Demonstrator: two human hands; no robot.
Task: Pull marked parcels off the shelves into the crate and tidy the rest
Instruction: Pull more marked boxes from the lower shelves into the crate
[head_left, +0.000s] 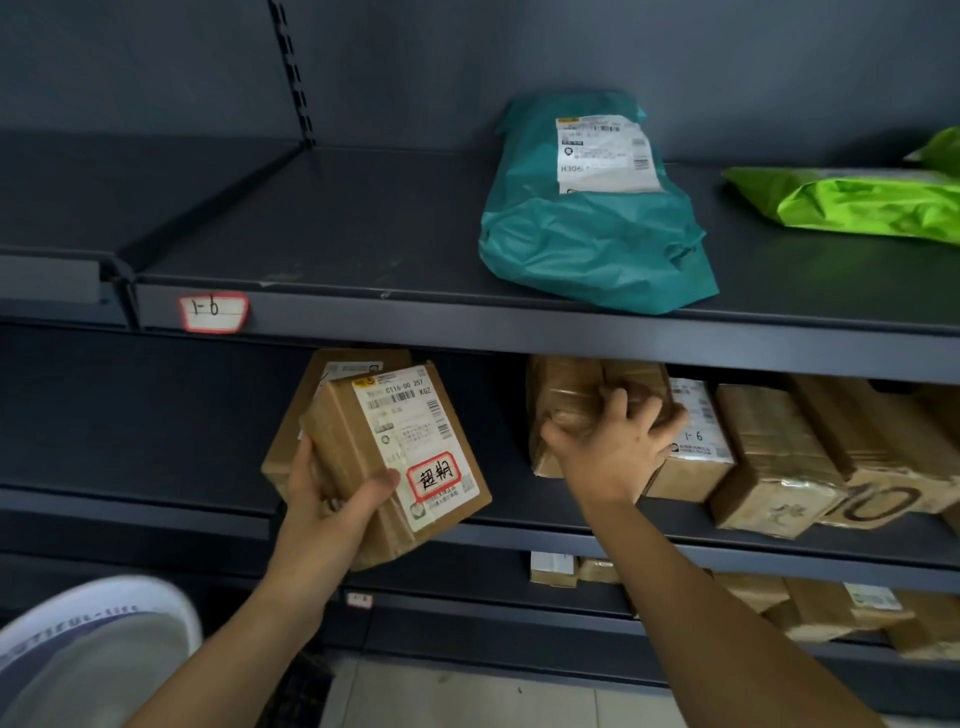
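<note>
Two bare hands work at a dark grey metal shelving unit. Nearest, at seven o'clock in the view, sits a blurred fold of white and grey fabric with printed lettering. Beyond it, near eight o'clock of centre, the left hand grips a small brown cardboard box, thumb across its face and fingers round its far side. The box is tilted and held just in front of the middle shelf's lip. Its white shipping label carries a red-bordered sticker with handwritten characters at the label's five o'clock corner.

At three o'clock from that box, the right hand reaches into the middle shelf, spread fingers curled over a tape-wrapped brown parcel standing there. Behind the held box leans a plain brown carton. At three o'clock from the right hand runs a row of cartons: a white-labelled carton marked "1-6", then a carton inked "10". At five o'clock, further brown cartons lie on the lower shelf.

Farther up, on the upper shelf, a teal plastic mailer bag lies at twelve o'clock and a lime-green plastic bag at two o'clock, apart from it. A red-bordered shelf tag reading "1-6" sticks to that shelf's front edge at ten o'clock.
</note>
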